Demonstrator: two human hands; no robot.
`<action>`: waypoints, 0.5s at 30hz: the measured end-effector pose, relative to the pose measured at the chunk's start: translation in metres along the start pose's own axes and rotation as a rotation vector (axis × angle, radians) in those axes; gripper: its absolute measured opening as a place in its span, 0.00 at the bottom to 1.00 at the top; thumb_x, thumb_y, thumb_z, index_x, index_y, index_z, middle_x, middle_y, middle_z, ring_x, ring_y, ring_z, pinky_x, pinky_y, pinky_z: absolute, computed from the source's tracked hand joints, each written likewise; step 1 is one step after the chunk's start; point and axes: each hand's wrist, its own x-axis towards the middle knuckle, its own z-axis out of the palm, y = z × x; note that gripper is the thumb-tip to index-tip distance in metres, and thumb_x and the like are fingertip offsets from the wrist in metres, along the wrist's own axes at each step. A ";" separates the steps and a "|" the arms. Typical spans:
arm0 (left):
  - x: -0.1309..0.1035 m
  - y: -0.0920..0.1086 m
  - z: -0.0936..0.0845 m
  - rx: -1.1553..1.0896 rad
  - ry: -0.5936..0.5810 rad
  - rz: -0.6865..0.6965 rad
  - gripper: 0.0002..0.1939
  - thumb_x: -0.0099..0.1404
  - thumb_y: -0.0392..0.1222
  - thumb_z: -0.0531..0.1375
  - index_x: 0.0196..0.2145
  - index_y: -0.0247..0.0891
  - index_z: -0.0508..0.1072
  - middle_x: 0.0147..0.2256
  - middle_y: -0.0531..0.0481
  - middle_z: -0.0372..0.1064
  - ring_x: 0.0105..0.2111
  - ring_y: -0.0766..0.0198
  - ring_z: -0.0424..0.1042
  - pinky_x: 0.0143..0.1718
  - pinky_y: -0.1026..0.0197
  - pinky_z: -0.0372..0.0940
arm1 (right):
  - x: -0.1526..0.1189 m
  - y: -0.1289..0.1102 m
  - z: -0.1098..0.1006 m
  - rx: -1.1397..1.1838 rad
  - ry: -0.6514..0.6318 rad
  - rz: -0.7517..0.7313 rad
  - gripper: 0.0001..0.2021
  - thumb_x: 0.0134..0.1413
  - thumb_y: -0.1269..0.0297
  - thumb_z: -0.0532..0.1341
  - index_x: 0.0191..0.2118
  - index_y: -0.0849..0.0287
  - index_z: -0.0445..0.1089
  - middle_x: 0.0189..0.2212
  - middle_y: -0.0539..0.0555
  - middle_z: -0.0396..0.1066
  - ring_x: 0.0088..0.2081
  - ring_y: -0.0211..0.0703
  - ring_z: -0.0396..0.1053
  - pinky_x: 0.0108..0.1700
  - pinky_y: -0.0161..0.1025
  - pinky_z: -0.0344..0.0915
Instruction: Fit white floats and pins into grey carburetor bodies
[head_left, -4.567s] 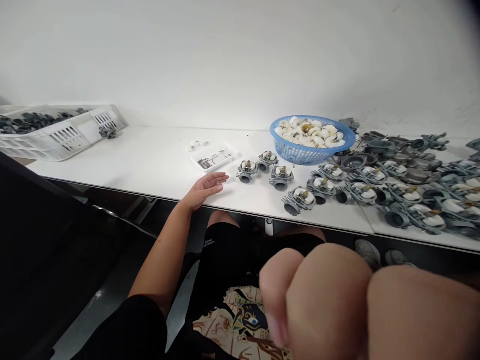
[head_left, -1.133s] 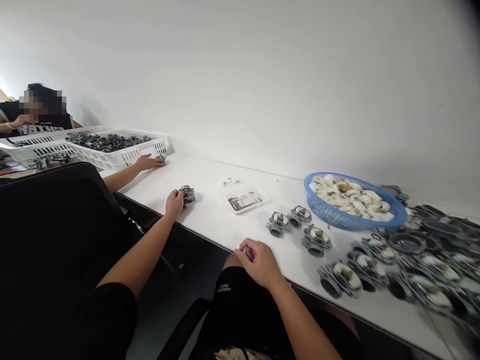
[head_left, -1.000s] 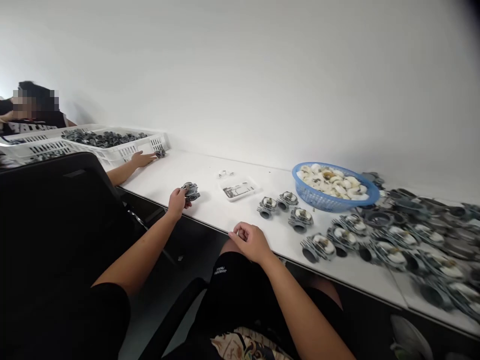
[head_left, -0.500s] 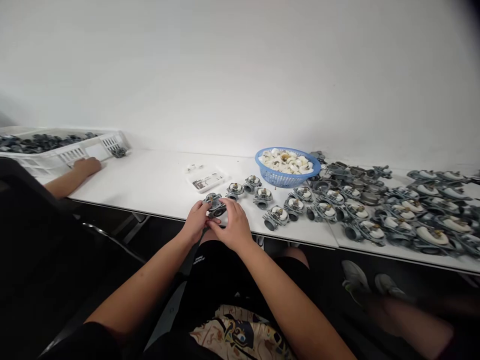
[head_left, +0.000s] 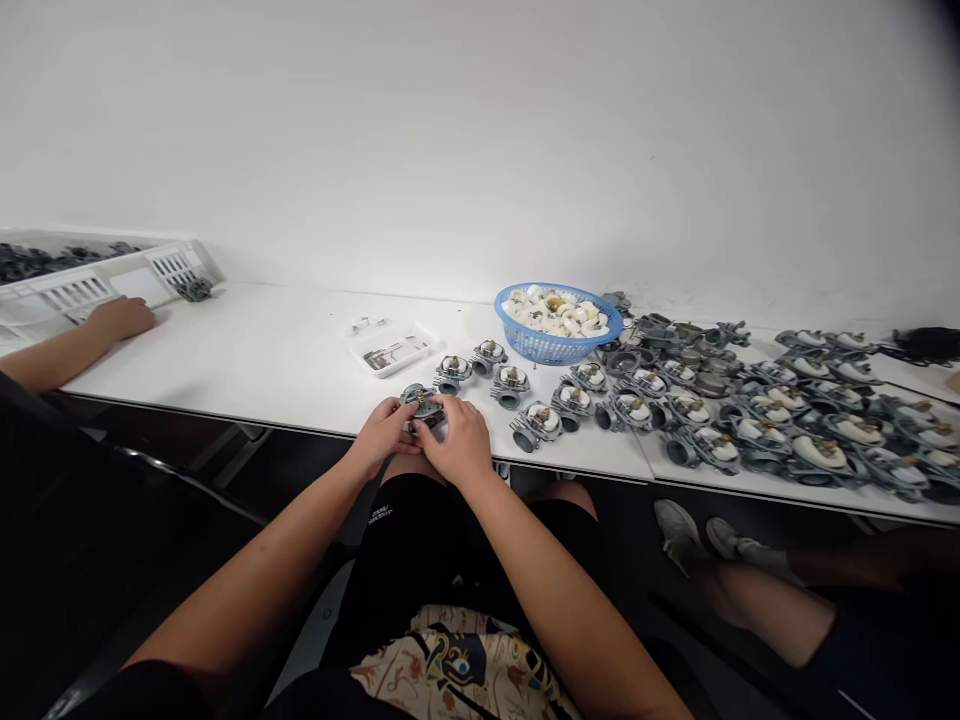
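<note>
At the table's front edge, my left hand (head_left: 384,432) and my right hand (head_left: 459,438) both grip a grey metal carburetor body (head_left: 420,400) from its two sides. Its top faces up and shows some brass; my fingers cover part of it. Just beyond stand carburetors with white floats, the closest being one carburetor (head_left: 452,372) behind my right hand. Farther back lies a white tray (head_left: 395,350) with small pins or thin parts in it. To its right sits a blue basket (head_left: 559,345) full of white floats.
Rows of carburetors (head_left: 772,430) cover the right side of the table. At the left, another person's hand (head_left: 124,317) rests by a white crate (head_left: 97,285) of dark metal parts. Another person's legs (head_left: 757,600) show below the table at right.
The view has shifted, so the table items sit further left. Both hands keep hold of the carburetor body, its top now turned more upward, and my right fingers have moved around its side.
</note>
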 end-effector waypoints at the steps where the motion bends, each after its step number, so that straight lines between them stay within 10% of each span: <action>1: -0.001 0.002 -0.002 0.005 -0.016 -0.001 0.26 0.54 0.59 0.69 0.36 0.40 0.62 0.28 0.54 0.69 0.23 0.64 0.72 0.31 0.56 0.74 | 0.001 0.000 0.000 -0.005 -0.007 -0.001 0.16 0.60 0.59 0.65 0.52 0.57 0.70 0.48 0.55 0.76 0.51 0.54 0.71 0.55 0.48 0.64; 10: 0.005 -0.005 -0.020 0.429 -0.004 0.168 0.30 0.56 0.73 0.61 0.31 0.40 0.65 0.25 0.54 0.66 0.22 0.63 0.68 0.22 0.62 0.60 | 0.000 -0.003 0.002 -0.038 -0.025 -0.025 0.18 0.63 0.61 0.62 0.56 0.58 0.68 0.52 0.57 0.73 0.54 0.52 0.69 0.57 0.48 0.64; 15: 0.012 -0.011 -0.034 0.676 0.220 0.313 0.32 0.55 0.72 0.63 0.42 0.41 0.67 0.39 0.48 0.73 0.32 0.56 0.73 0.32 0.57 0.65 | 0.002 -0.006 0.002 -0.069 -0.060 -0.018 0.19 0.65 0.61 0.59 0.58 0.60 0.66 0.54 0.60 0.70 0.56 0.53 0.68 0.58 0.49 0.65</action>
